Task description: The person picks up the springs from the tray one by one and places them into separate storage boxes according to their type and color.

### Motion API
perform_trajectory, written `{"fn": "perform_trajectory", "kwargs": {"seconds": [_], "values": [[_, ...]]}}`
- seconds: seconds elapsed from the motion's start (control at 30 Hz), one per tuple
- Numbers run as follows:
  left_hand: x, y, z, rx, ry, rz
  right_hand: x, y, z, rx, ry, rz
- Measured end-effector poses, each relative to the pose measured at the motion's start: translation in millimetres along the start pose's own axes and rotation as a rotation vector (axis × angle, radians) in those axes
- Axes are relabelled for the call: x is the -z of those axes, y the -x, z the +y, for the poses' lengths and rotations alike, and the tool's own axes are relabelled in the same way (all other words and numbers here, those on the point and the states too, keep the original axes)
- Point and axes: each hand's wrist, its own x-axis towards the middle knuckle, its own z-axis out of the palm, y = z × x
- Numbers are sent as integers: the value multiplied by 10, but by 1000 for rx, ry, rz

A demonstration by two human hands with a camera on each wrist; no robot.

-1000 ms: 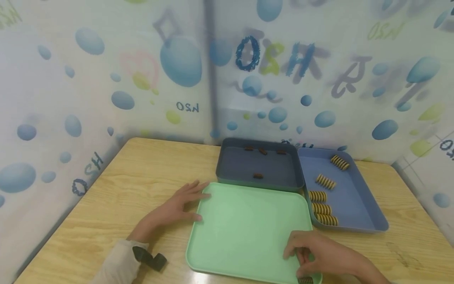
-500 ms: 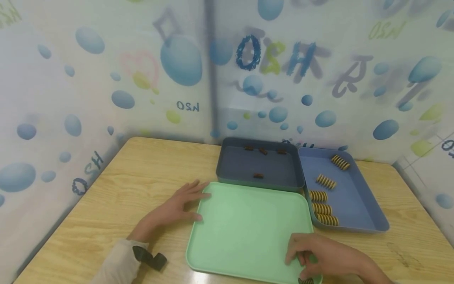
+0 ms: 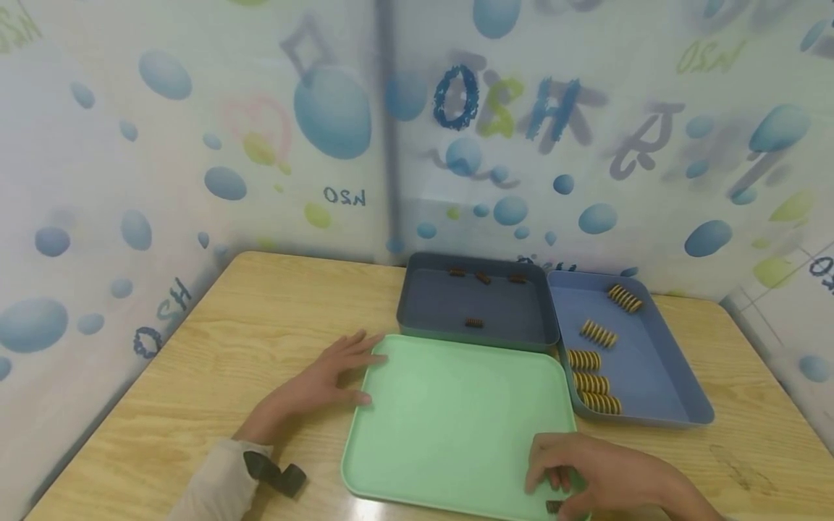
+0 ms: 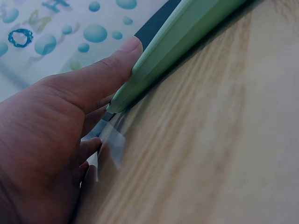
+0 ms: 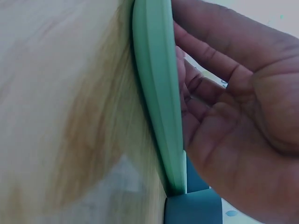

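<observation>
In the head view, a light green tray (image 3: 456,427) lies on the table. My left hand (image 3: 335,376) rests at its left edge with fingers spread; the left wrist view shows the thumb (image 4: 133,46) at the rim. My right hand (image 3: 586,470) is bent over the tray's lower right corner. A small dark coil spring (image 3: 554,506) lies there, its right end at the right thumb. The index fingertip is apart from the spring, leaving a gap to the thumb. In the right wrist view the tray's outer wall (image 5: 161,79) hides the spring and fingertips.
Behind the green tray, a dark grey-blue tray (image 3: 443,304) holds several small dark springs. To its right, a blue tray (image 3: 658,369) contains several larger yellowish springs (image 3: 589,382). A patterned curtain (image 3: 313,217) hangs behind the wooden table (image 3: 280,304).
My right hand has shifted slightly down toward the near corner. The small spring now shows to the left of the thumb instead of under it. My left hand has stayed still.
</observation>
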Motion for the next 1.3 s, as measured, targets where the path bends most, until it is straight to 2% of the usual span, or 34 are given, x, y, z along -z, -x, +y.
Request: {"fn": "perform_trajectory", "kwargs": {"seconds": [0.2, 0.33, 0.67, 0.83, 1.03, 1.2, 1.3], "values": [[7, -2, 7, 3, -5, -4, 4, -8, 19, -21, -38, 26], [6, 0, 7, 8, 0, -4, 11, -11, 19, -23, 6, 55], [3, -4, 6, 9, -4, -1, 47, 29, -1, -148, 93, 149], [-3, -3, -4, 12, -4, 0, 67, 42, 46, -172, 148, 211], [-6, 1, -1, 9, -1, 1, 116, 81, 81, -217, 195, 222], [-5, 3, 2, 3, 3, 4, 144, 124, 95, -208, 253, 237], [-6, 4, 4, 10, 6, 5, 148, 138, 105, -192, 242, 240]]}}
